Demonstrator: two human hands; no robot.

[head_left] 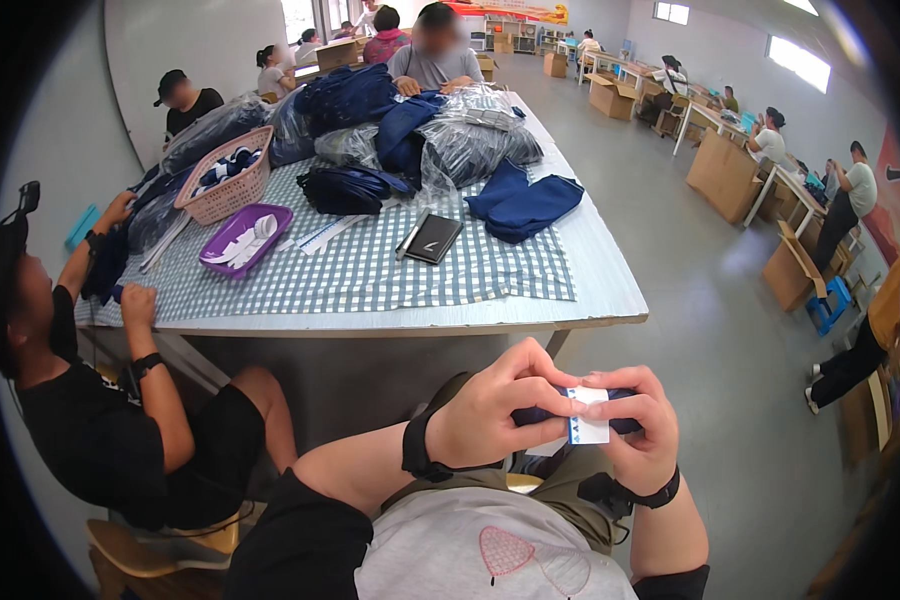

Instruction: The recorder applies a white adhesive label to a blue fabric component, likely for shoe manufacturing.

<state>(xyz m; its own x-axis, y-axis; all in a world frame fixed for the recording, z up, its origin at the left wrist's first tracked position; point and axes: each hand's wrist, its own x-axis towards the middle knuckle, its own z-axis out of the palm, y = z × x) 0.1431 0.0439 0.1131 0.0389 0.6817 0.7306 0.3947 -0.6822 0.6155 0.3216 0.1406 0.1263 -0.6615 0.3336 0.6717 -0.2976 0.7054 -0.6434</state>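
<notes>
Above my lap, in front of the table's near edge, both hands are closed around a small navy cloth bundle (536,414). A white paper label with a row of blue marks (589,428) lies across the bundle's middle. My left hand (490,405) grips the left end, its fingertips meeting the label's edge. From the other side my right hand (645,415) pinches the right end, thumb pressed on the label. The fingers hide most of the bundle, so its exact kind cannot be made out.
On the table's blue-checked cloth (470,285) are a purple tray (212,262) of white paper strips, a pink basket (228,195), a black notebook (435,239) and navy cloth pieces (526,202). Plastic-bagged bundles (460,150) pile behind. A co-worker (90,420) sits close on the left.
</notes>
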